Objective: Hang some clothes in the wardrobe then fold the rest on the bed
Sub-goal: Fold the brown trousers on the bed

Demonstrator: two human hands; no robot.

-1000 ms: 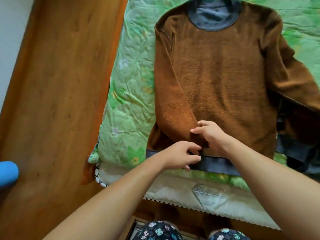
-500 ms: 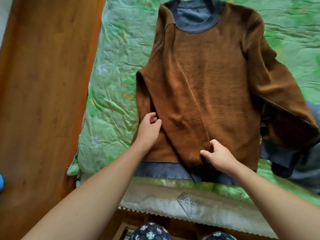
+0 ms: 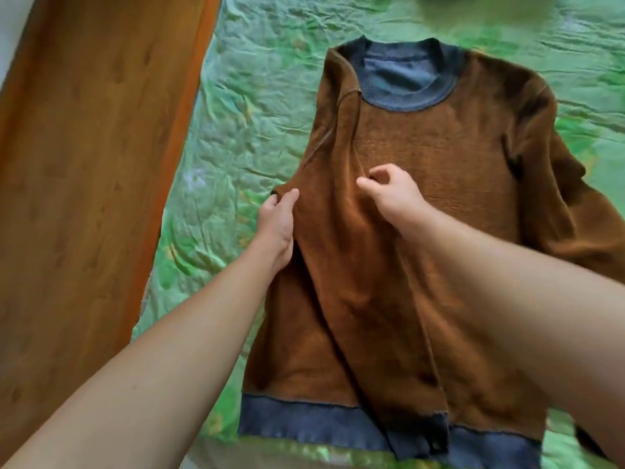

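Green bedsheet (image 3: 253,113) carries a brown sweater (image 3: 446,154), one sleeve (image 3: 355,316) folded across. L hand (image 3: 275,225) pinches the side fold w/ thumb + fingers. R hand (image 3: 395,194) has its fingers curled, pinching the sleeve.

Bed under a creased green patterned sheet (image 3: 257,137). Bounded along the left edge by a wooden board (image 3: 84,164), slanting through the view.

Lying flat on the sheet, right of the middle: brown fleecy sweater (image 3: 439,157), front up. Grey-blue collar (image 3: 406,99) toward the far side, grey-blue hem band (image 3: 297,421) close to the near edge. One sleeve (image 3: 372,316) folded diagonally across the front, cuff (image 3: 422,434) down on the hem band. Other sleeve (image 3: 581,225) spread toward the right edge.

Strip of rumpled sheet showing between sweater and left edge.
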